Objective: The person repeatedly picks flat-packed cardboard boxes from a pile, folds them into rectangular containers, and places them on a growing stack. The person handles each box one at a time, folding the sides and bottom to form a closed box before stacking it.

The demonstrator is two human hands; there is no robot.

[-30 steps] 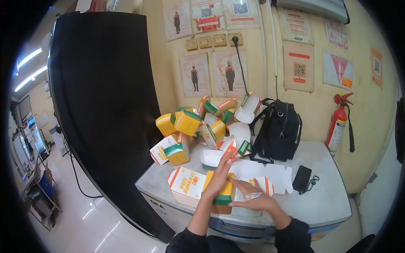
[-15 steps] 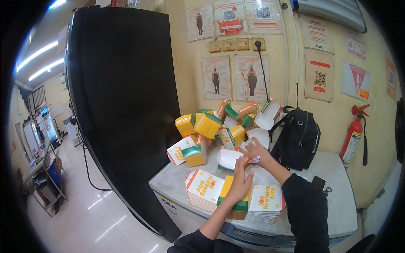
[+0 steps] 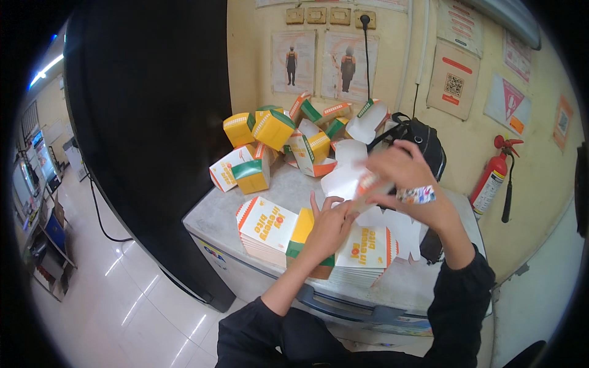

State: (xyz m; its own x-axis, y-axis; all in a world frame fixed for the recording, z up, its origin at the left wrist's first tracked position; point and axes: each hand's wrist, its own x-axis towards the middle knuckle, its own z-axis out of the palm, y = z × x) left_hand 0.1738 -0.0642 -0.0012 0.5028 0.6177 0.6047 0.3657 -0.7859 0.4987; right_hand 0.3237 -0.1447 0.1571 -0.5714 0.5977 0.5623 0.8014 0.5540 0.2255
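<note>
We saw a white and orange thin card box (image 3: pixel 369 184) held up, too blurry for us to tell its whole shape. Near it lay a pile of flat white, yellow and green card boxes (image 3: pixel 300 229) with zigzag orange edges.

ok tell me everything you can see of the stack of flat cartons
The stack of flat cartons looks like thin card: white, orange-edged panels with orange and yellow lettering at both ends, a yellow and green band between. Many layers show along its front edges. It lies flat near the front edge of the greyish-white chest top. The left hand and forearm cover part of the middle; whether the hand touches it, I cannot tell.
</note>
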